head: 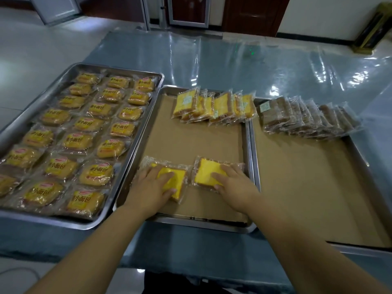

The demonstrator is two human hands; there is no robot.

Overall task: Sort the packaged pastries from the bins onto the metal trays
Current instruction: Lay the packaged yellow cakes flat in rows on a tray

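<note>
Fingers (167, 176) of the left hand (151, 187) lie nearly straight and spread on top of a left yellow pack (176, 183), pressing on it rather than curling round it. The fingers (220, 177) of the right hand (235, 183) lie flat in the same way on a right yellow pack (206, 171).

Both packs lie side by side, just apart, low in the middle tray (191, 222) at the centre of the frame, on its brown paper liner (191, 141). At the top of this tray a row of yellow packs (212, 107) stands on edge, each leaning on the next.

The left tray (42, 218) fills the left of the frame and is covered with labelled bread packs (84, 128) laid flat in three columns. The right tray (360, 250), also paper-lined, carries a row of brown packs (307, 117) leaning together along its upper edge.

All three trays sit close together on a surface (233, 60) covered with shiny clear film.
</note>
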